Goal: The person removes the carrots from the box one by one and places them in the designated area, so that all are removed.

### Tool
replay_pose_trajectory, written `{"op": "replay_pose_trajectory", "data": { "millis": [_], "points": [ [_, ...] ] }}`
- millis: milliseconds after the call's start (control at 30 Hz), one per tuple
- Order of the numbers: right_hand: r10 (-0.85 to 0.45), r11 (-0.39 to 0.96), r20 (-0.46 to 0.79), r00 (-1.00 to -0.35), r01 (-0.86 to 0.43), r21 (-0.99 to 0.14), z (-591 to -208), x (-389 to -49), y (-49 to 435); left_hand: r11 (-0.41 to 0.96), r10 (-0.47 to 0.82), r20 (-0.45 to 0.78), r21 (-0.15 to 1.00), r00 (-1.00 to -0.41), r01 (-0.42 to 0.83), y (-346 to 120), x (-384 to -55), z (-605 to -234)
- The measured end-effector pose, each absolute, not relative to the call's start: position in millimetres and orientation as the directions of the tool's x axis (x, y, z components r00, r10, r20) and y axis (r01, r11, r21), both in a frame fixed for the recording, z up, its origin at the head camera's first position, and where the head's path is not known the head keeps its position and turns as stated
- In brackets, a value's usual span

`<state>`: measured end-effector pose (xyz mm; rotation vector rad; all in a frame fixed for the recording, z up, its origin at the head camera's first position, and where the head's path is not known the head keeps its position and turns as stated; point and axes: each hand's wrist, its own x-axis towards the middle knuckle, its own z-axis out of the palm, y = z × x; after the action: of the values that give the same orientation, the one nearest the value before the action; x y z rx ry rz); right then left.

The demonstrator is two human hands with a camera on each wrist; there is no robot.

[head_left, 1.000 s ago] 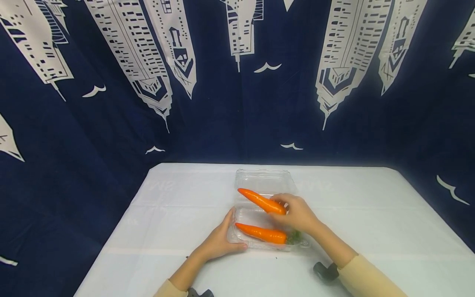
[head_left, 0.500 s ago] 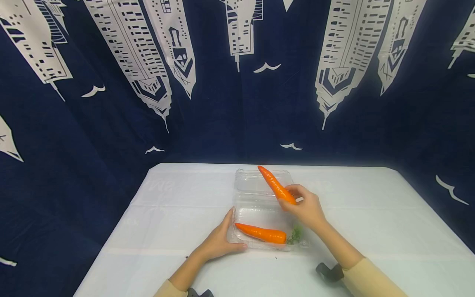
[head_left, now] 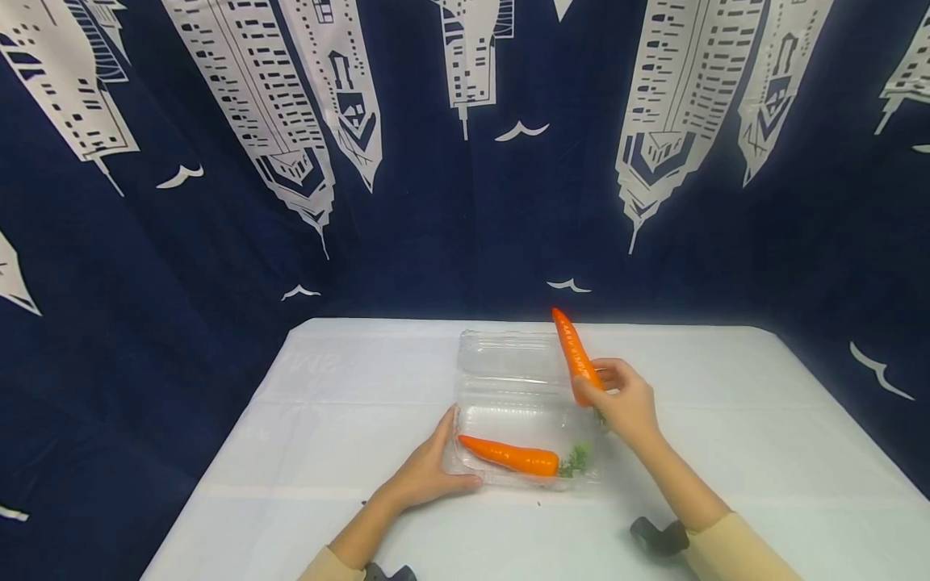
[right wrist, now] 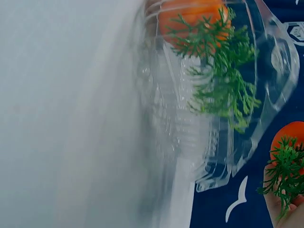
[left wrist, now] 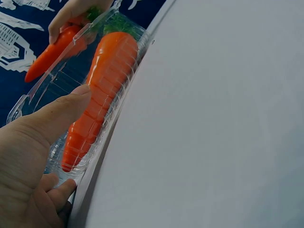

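Note:
A clear plastic clamshell container (head_left: 530,420) lies on the white table with its lid folded back. My left hand (head_left: 425,472) grips its left end, the thumb along the near wall, as the left wrist view also shows. Inside, along the near side, lies one orange carrot (head_left: 508,456), its green leaves (right wrist: 221,71) toward the right end. My right hand (head_left: 628,403) holds a second carrot (head_left: 570,347) by its thick end, raised over the container's right side. That carrot's tip points up and away; its green leaves (right wrist: 287,166) hang below the hand.
The see-through lid (head_left: 508,355) lies behind the container on the white table (head_left: 697,452). A navy cloth (head_left: 472,218) printed with white buildings hangs behind the table. Dark wrist devices (head_left: 659,537) sit at both sleeves.
My right hand has lifted the second carrot up out of the container and to the right, its tip swinging from left to upright. The left hand and the other carrot stay put.

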<state>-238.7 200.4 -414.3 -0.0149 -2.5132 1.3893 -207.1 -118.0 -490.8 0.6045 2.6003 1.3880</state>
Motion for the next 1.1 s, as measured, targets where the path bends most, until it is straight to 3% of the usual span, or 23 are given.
{"op": "replay_pose_trajectory", "data": {
  "millis": [333, 1100],
  "points": [
    [0.23, 0.484, 0.13, -0.965, -0.003, -0.875, -416, -238, 218, 0.482, 0.408, 0.074, 0.829, -0.91, 0.284, -118, -207, -490],
    [0.274, 0.505, 0.002, -0.962, 0.142, -0.851, -444, -238, 250, 0.495, 0.407, 0.068, 0.822, -0.911, 0.282, -119, -207, -492]
  ]
}}
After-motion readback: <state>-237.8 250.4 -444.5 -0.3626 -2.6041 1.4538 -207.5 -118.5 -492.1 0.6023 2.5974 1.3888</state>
